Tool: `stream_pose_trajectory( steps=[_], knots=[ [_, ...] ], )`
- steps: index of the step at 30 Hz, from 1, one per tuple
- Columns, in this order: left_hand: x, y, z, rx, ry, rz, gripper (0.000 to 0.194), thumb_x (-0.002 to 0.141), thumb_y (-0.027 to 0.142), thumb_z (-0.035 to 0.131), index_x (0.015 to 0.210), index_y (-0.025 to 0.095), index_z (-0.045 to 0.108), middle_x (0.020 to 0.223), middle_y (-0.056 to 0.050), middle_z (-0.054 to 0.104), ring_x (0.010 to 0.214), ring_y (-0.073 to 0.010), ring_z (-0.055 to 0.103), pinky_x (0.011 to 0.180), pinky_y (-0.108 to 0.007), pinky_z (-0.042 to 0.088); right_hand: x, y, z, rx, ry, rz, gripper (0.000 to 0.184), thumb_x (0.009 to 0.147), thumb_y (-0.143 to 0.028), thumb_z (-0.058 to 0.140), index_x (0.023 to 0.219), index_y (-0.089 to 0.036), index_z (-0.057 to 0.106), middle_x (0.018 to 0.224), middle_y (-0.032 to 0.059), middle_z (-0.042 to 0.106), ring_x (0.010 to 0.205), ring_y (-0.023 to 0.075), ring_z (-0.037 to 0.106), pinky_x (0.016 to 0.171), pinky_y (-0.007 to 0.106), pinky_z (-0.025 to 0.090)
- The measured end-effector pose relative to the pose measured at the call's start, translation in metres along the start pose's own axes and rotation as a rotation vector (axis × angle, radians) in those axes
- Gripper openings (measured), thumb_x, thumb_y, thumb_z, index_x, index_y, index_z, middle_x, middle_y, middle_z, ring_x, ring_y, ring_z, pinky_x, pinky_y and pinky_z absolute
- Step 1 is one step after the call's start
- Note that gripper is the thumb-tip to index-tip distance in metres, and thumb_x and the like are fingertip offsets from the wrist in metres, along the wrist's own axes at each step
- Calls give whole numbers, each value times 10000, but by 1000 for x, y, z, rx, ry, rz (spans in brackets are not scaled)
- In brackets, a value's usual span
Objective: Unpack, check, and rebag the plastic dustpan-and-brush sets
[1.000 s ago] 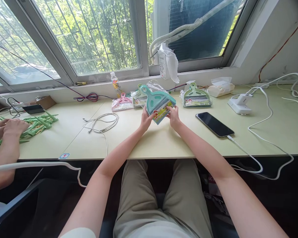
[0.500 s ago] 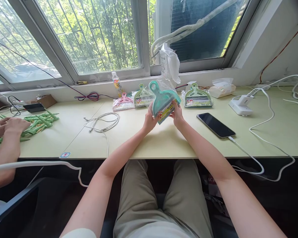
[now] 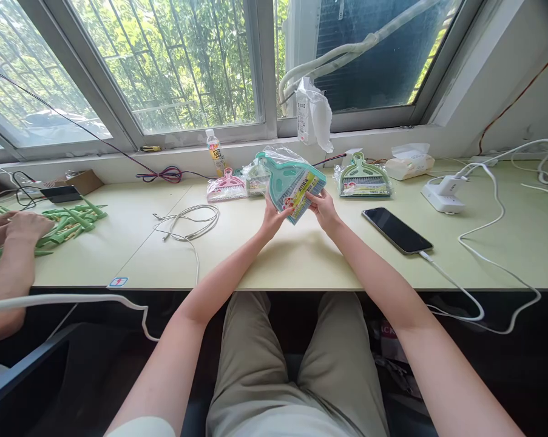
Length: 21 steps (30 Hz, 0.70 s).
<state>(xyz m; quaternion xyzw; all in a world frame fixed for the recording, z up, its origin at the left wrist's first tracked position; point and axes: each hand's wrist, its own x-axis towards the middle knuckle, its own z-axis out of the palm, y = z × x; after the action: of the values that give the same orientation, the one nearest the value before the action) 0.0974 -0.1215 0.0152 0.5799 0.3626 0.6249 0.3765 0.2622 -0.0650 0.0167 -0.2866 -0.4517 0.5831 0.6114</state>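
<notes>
Both the left hand (image 3: pixel 272 222) and right hand (image 3: pixel 323 209) grasp a teal plastic dustpan (image 3: pixel 280 181) in crinkly clear film.

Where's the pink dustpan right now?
Head view: the pink dustpan lies at the desk's back edge, in front of the drink bottle, left of the teal dustpan.

You held a teal dustpan (image 3: pixel 283 182), still in its clear plastic wrap and tilted, between your left hand (image 3: pixel 274 220) and right hand (image 3: pixel 323 209), over a pale green desk (image 3: pixel 301 261). Behind it stood a wrapped pink dustpan (image 3: pixel 227 188) and, further right, a wrapped green dustpan (image 3: pixel 363 178). A black smartphone (image 3: pixel 396 230) lay near your right hand, with a white cable plugged in. At far left, a co-worker's hand (image 3: pixel 28 227) rested on green plastic strips (image 3: pixel 68 221).
</notes>
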Motion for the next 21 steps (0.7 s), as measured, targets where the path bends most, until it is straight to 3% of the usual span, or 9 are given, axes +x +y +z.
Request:
stream_pose_trajectory(
  steps=[4, 7, 10, 13, 15, 17, 20, 21],
  knots=[
    [-9, 2, 10, -114, -220, -221, 1040, 666, 417, 866, 1516, 262, 287, 1467, -178, 548, 1211, -350, 645, 1023, -578, 508, 1, 1, -1, 21, 137, -21, 437, 671, -302, 864, 984, -257, 563, 981, 2, 731, 974, 203, 728, 839, 369, 649],
    [-9, 2, 12, -194, -264, -312, 836, 772, 548, 767, 1464, 277, 385, 1503, -153, 525, 1222, -326, 648, 997, -537, 543, -2, -2, 2, 45, 188, -8, 382, 709, -254, 826, 975, -255, 553, 971, -19, 720, 934, 172, 731, 821, 349, 657],
    [-2, 0, 8, -234, -149, -321, 663, 846, 637, 649, 1373, 263, 497, 1479, -124, 561, 1294, -318, 600, 975, -470, 566, -7, -2, 8, 43, 180, 10, 369, 717, -228, 814, 980, -250, 555, 967, -22, 714, 902, 162, 729, 806, 347, 660],
    [6, -4, 0, -173, 68, -339, 567, 865, 588, 637, 1305, 242, 548, 1390, -106, 635, 1268, -300, 617, 955, -429, 569, -12, 0, 15, 26, 163, 30, 386, 704, -212, 828, 977, -236, 557, 958, -9, 706, 901, 170, 726, 808, 358, 658],
    [7, -7, -3, -130, 119, -348, 538, 851, 526, 667, 1288, 231, 559, 1346, -99, 663, 1234, -289, 637, 961, -424, 562, -14, 2, 17, 17, 161, 37, 391, 698, -206, 833, 977, -232, 560, 953, -3, 704, 903, 179, 725, 806, 369, 658],
    [6, -9, -4, -111, 34, -356, 567, 809, 484, 716, 1289, 224, 562, 1346, -108, 663, 1207, -290, 649, 968, -440, 556, -14, 3, 16, 17, 180, 33, 374, 706, -204, 823, 974, -233, 564, 955, -2, 705, 907, 181, 726, 806, 366, 659],
    [0, -11, 1, -55, -240, -424, 694, 758, 522, 766, 1336, 216, 534, 1374, -157, 637, 1190, -318, 654, 987, -495, 536, -11, 1, 11, 30, 238, 12, 340, 728, -201, 789, 980, -245, 564, 962, -13, 712, 919, 168, 728, 803, 340, 659],
    [-2, -11, 4, -15, -282, -429, 756, 751, 548, 773, 1375, 221, 499, 1397, -170, 617, 1212, -328, 640, 1010, -512, 518, -9, 0, 9, 38, 259, 6, 339, 734, -201, 780, 988, -250, 561, 965, -18, 714, 924, 163, 729, 801, 331, 658]
  ],
)
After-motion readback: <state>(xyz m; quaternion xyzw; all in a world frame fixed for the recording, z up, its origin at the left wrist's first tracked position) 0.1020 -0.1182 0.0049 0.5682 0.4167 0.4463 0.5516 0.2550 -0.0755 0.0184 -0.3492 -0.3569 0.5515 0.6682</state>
